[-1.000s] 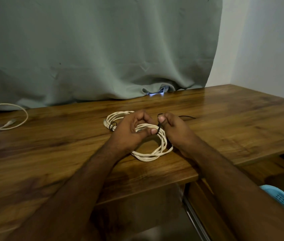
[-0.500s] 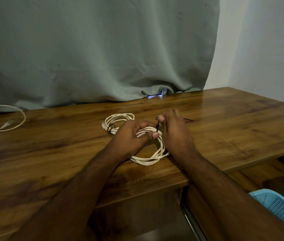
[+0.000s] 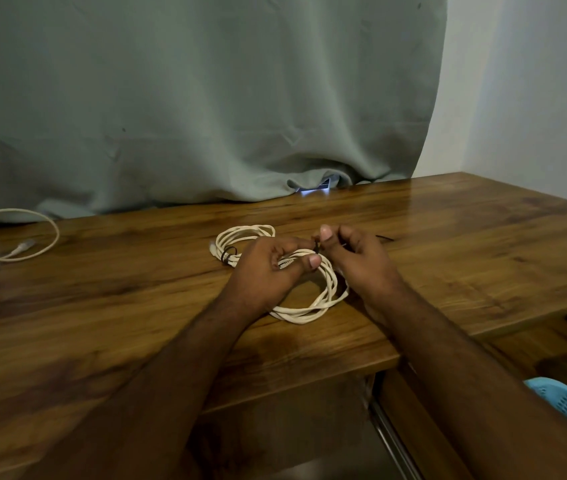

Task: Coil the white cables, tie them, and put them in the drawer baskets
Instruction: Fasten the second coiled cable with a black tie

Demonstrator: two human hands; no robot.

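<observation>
The coiled white cable (image 3: pixel 304 292) lies mid-bench (image 3: pixel 102 306), left hand (image 3: pixel 268 268) gripping its loops and right hand (image 3: pixel 355 258) pinching a black tie (image 3: pixel 316 247), with a loose cable (image 3: pixel 15 233) far left, grey curtain (image 3: pixel 188 98) behind and blue baskets (image 3: pixel 566 403) past the near-right edge.

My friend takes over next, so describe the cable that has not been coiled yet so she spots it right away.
Start at the wooden table in front of the grey curtain. At its far left edge, away from both hands, lies the loose cable. It is one open loop with a plug at its end, unlike the many-turn coil in the middle.
</observation>
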